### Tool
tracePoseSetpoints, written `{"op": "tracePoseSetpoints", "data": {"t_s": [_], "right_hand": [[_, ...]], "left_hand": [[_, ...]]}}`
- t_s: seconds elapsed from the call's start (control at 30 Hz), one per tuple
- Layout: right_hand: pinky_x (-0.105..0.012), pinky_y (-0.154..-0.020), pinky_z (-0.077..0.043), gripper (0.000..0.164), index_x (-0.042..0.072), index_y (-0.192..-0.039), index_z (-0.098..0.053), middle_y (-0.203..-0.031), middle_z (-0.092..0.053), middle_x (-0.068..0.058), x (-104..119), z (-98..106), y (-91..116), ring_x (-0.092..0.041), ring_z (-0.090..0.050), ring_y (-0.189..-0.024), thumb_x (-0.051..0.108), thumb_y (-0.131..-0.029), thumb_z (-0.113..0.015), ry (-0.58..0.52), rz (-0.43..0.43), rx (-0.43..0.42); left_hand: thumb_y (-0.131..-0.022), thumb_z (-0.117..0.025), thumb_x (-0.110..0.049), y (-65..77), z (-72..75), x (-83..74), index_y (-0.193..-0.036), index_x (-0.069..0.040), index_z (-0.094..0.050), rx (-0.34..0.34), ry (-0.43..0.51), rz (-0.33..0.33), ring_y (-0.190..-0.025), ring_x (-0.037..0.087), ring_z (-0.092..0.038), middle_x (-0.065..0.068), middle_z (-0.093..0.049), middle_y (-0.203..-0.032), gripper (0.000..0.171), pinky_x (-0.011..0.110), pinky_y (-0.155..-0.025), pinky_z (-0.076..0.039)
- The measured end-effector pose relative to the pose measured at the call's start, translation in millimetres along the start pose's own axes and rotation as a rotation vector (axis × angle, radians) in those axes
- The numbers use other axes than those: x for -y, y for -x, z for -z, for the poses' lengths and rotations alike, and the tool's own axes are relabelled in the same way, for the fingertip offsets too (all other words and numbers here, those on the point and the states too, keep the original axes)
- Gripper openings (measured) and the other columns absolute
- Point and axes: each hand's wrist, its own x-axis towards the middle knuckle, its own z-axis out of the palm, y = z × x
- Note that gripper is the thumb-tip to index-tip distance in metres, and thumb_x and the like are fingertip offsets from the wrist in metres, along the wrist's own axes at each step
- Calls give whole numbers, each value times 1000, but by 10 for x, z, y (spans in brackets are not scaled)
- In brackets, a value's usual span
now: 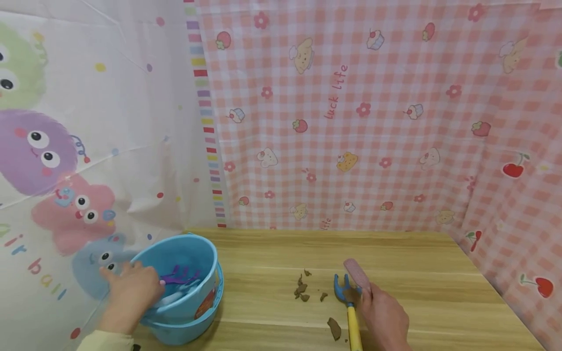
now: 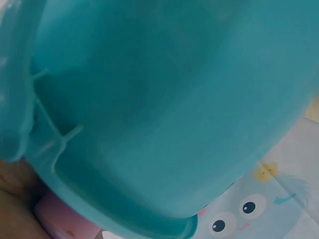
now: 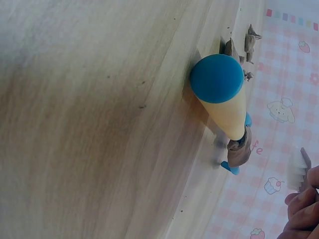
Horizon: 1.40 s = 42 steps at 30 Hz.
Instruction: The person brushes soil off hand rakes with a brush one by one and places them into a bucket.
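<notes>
My left hand (image 1: 131, 290) reaches over the rim of a light-blue bucket (image 1: 205, 248), its fingers at the pink end of a purple toy rake (image 1: 177, 278). In the left wrist view, a pink piece (image 2: 67, 219) shows beside the fingers (image 2: 17, 204), beyond the bucket rim; much of the grip is hidden. My right hand (image 1: 386, 314) holds a pink brush (image 1: 356, 274), whose white bristles (image 3: 297, 170) show in the right wrist view. Beside it on the table lies a toy fork with a yellow handle (image 1: 352, 324) and blue tines (image 1: 339, 287), brown clay (image 3: 240, 149) stuck among them.
Brown crumbs (image 1: 301, 288) and a larger flake (image 1: 334, 328) lie on the wooden table (image 1: 263, 253) left of the fork. The bucket sits inside another blue bucket (image 1: 184, 332), by the printed white curtain (image 1: 145, 146). A pink checked curtain (image 1: 333, 136) hangs behind.
</notes>
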Motion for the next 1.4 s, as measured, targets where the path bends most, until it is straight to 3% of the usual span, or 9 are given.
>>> {"op": "tracePoseSetpoints", "data": {"t_s": [0.33,0.83,1.1,1.4], "right_hand": [[-46,-47,-45,32,-2,-116,-67,-80,-67,-14,-8,-10,-10,-24,-59,-60,22,-97,-59,8,-10,-1],[-47,-47,-45,30,-1,-114,-67,-85,-69,-18,-25,-11,6,-30,-63,-63,22,-97,-59,-6,-3,-17],[-46,-46,-44,26,-1,-109,-68,-80,-68,-15,-25,-8,11,-27,-61,-60,21,-97,-59,-6,9,-23],[-47,-48,-46,28,-1,-112,-67,-83,-69,-17,-20,5,21,-28,-62,-62,21,-97,-60,0,10,-20]], "left_hand": [[-86,-66,-27,-20,-41,-59,-95,7,-67,-16,-21,0,-112,64,-37,35,-53,-100,35,87,-89,-7],[-84,-67,-25,-62,-63,-53,-95,5,-66,40,-24,-6,-110,60,-39,32,-54,-100,33,86,-89,-5],[-84,-68,-26,-58,-71,-47,-96,5,-66,28,-28,-10,-110,59,-40,31,-55,-100,33,86,-90,-5],[-86,-71,-37,-16,-63,-69,-95,6,-67,-36,-31,-8,-109,61,-40,34,-54,-100,44,86,-90,-8]]}}
